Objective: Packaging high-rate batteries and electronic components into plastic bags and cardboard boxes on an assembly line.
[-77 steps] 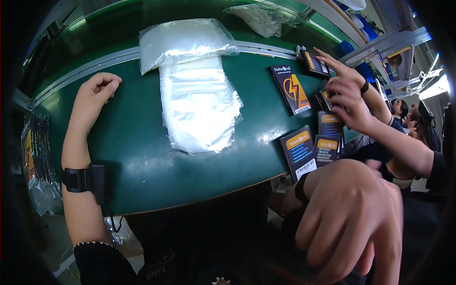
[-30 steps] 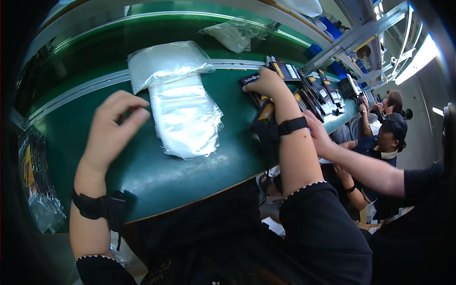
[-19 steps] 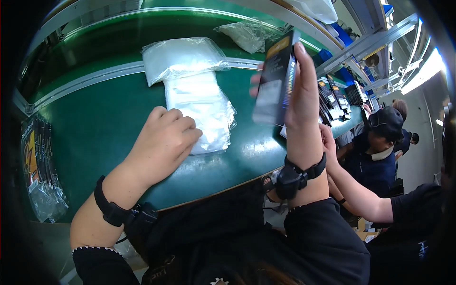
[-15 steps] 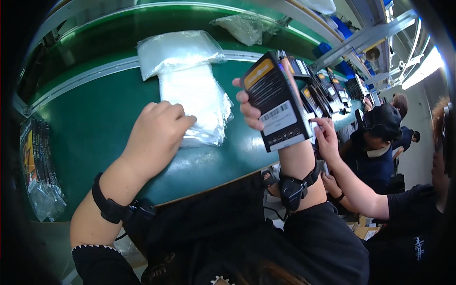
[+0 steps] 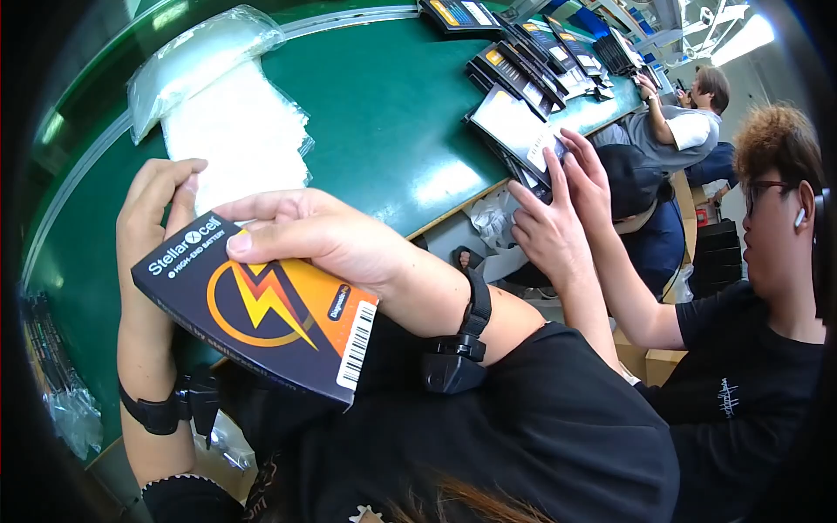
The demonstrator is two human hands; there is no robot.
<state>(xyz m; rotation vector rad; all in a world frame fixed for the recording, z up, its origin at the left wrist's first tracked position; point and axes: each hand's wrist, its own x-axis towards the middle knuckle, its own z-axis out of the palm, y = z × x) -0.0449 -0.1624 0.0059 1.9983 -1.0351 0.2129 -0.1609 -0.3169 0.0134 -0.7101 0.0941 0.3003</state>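
My right hand [image 5: 301,231] grips a flat black and orange box [image 5: 261,301] with a lightning bolt on its front and a barcode label at one end. The box is tilted, its printed front facing up toward me, thumb on top. Behind its far corner is my left hand [image 5: 157,196], fingers bent and drawn together at the left edge of a pile of clear plastic bags [image 5: 231,131]. The box hides part of this hand, and whatever its fingertips may pinch cannot be made out. A fuller clear bag [image 5: 196,57] lies across the pile's far end.
Several black boxes [image 5: 523,74] lie stacked on the green table [image 5: 384,113] at the far right. Bagged boxes [image 5: 52,357] stand at the left edge. Close on my right, a co-worker's hands [image 5: 558,209] handle a black item. Other people sit farther along.
The right hand has brought the box left and nearer, turning it from its barcoded back to its lightning-bolt front. My view has swung right; the left hand now sits at the bags' left edge.
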